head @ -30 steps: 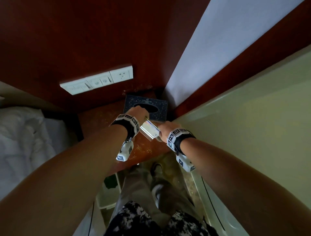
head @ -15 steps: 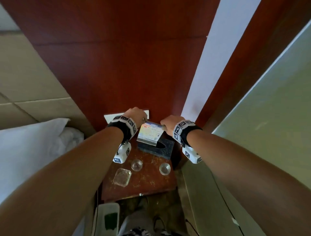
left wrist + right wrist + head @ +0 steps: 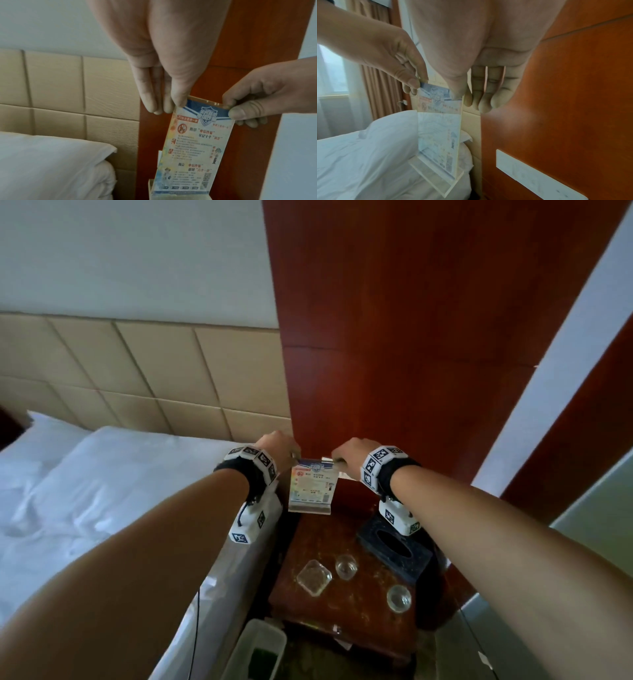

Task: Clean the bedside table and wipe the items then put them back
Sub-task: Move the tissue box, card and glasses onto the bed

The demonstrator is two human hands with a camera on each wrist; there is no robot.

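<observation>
A clear acrylic sign stand [image 3: 311,489] with a printed leaflet inside hangs upright in the air above the back of the wooden bedside table [image 3: 342,607]. My left hand [image 3: 282,450] pinches its top left corner between thumb and fingers [image 3: 169,106]. At the top right corner, my right hand [image 3: 347,455] pinches it the same way [image 3: 465,100]. The stand's base [image 3: 436,175] points down and touches nothing. In the left wrist view the leaflet [image 3: 193,148] faces the camera.
On the table stand a black tissue box [image 3: 394,553], a square glass ashtray [image 3: 314,577] and two small glasses [image 3: 346,566] [image 3: 399,598]. A white bed [image 3: 85,491] lies to the left. A bin [image 3: 260,648] stands on the floor in front. A switch panel [image 3: 539,180] is on the wood wall.
Both hands have raised the sign stand from low beside the tissue box to upright above the table. The head view has tilted up, showing the headboard and bed.
</observation>
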